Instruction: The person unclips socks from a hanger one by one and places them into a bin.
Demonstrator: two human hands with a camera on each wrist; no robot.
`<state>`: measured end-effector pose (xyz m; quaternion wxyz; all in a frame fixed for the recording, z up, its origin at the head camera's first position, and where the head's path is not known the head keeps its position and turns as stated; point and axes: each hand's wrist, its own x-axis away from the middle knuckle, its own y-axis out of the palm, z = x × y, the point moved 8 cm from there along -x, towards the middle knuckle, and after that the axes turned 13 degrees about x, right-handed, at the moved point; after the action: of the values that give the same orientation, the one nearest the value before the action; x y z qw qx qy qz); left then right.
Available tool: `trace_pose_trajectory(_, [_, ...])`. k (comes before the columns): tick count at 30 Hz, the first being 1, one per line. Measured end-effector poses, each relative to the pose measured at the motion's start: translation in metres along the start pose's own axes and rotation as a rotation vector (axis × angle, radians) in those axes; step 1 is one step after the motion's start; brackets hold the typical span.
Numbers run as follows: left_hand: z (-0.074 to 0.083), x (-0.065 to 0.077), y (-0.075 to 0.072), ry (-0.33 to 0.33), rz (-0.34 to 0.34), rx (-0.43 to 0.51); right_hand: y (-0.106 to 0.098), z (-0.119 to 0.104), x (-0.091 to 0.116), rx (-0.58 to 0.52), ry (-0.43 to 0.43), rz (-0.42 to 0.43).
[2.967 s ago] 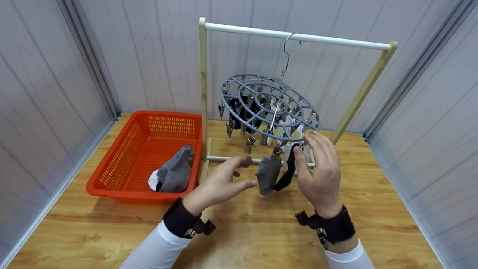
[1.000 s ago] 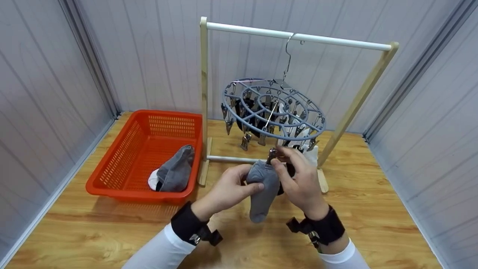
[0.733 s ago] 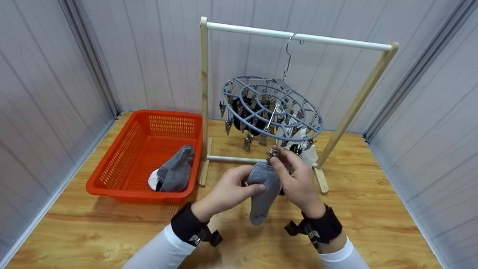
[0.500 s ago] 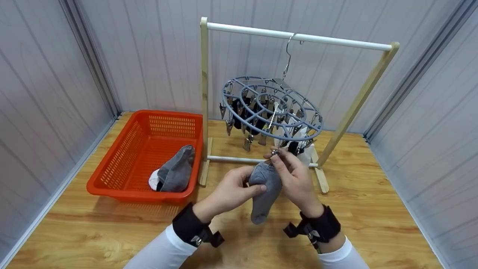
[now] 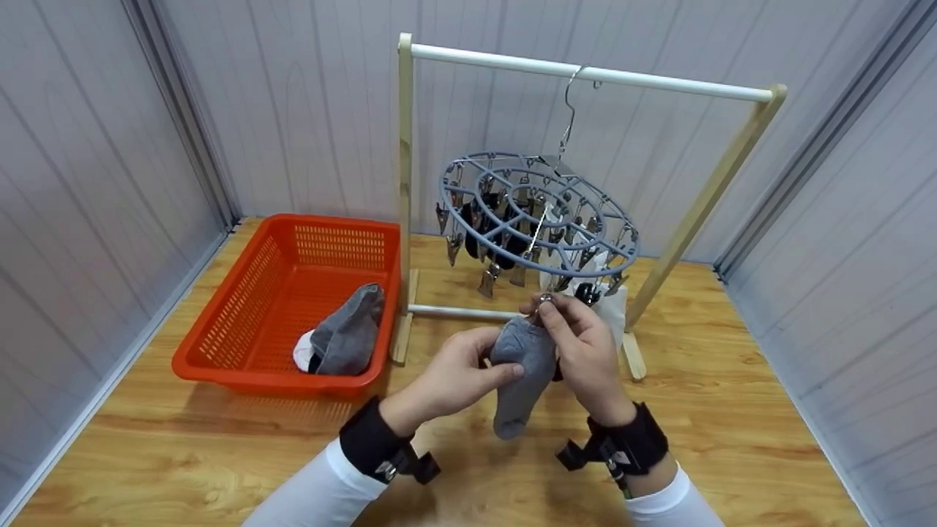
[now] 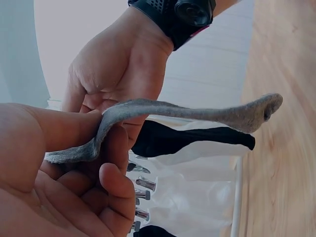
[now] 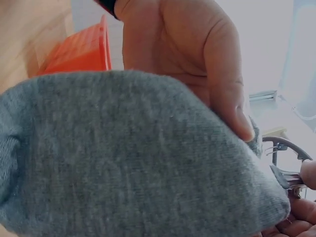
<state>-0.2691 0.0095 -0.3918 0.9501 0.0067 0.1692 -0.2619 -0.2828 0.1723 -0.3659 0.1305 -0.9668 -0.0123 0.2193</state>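
Observation:
In the head view a grey sock [image 5: 525,380] hangs toe down in front of the rack. My left hand [image 5: 460,369] pinches its upper part between thumb and fingers; the left wrist view shows the sock [image 6: 192,113] edge-on there. At the cuff, my right hand [image 5: 582,351] pinches a metal clip [image 5: 546,298] between thumb and fingers. The clip [image 7: 286,177] has its tip right at the sock's cuff in the right wrist view. Above hangs the blue-grey round sock hanger [image 5: 468,233], tilted down toward the hands. A black sock [image 6: 192,138] shows behind the grey one in the left wrist view.
The rack's white bar [image 5: 498,60] carries the hanger by its hook. Several clips, black socks [image 5: 518,245] and white socks [image 5: 613,311] hang beneath the ring. On the left stands an orange basket [image 5: 219,293] with grey socks [image 5: 348,340] and something white inside.
Three seconds ago my left hand was empty and my right hand was at the ring's rim. Since then the left has taken the grey sock, and the right its clip, drawing them nearer.

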Motion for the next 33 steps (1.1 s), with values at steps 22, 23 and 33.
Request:
trace_pose_trajectory(22, [0.001,0.0,-0.003,-0.03,0.001,-0.034,-0.006,-0.004,0.001,-0.012,-0.016,0.061])
trace_pose_trajectory(23, [0.001,0.0,-0.003,-0.03,0.0,-0.029,-0.006,-0.005,0.001,-0.01,-0.023,0.065])
trace_pose_trajectory(33, [0.0,0.0,-0.003,-0.027,-0.012,-0.004,-0.013,-0.01,0.004,0.066,-0.111,0.106])
